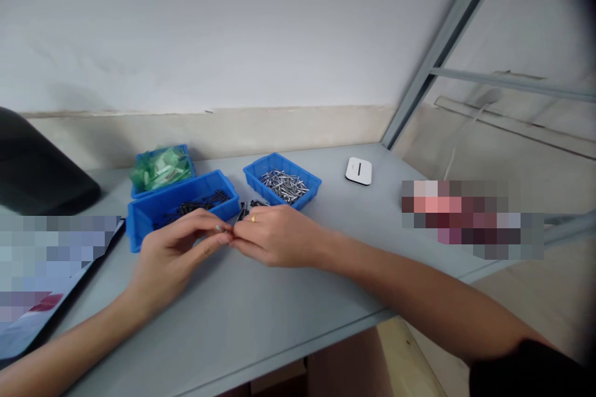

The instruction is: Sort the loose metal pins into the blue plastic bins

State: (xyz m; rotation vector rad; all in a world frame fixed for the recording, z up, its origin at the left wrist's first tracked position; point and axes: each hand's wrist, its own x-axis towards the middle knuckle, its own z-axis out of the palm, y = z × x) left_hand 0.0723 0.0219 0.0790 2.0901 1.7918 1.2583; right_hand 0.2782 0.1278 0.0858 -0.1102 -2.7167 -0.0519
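Note:
My left hand (174, 251) is closed, thumb and forefinger pinching a small shiny metal piece (218, 229), mostly covered by the fingers. Its tips meet those of my right hand (274, 236), which wears a ring and has its fingers closed; what they grip is hidden. Just behind the hands, some dark slim parts (242, 211) lie on the grey table (279, 310). A long blue bin (135, 229) beyond my left hand holds black slim parts (205, 203). Behind my right hand, a second blue bin (307, 189) contains many silver metal pins (284, 185).
A blue bin (187, 155) at the back left holds green plastic packets (162, 167). The white square device (358, 171) lies at the back right. A black object (41, 164) and a blurred-out screen or panel (51, 273) are left. Grey metal frame bars (433, 68) rise right.

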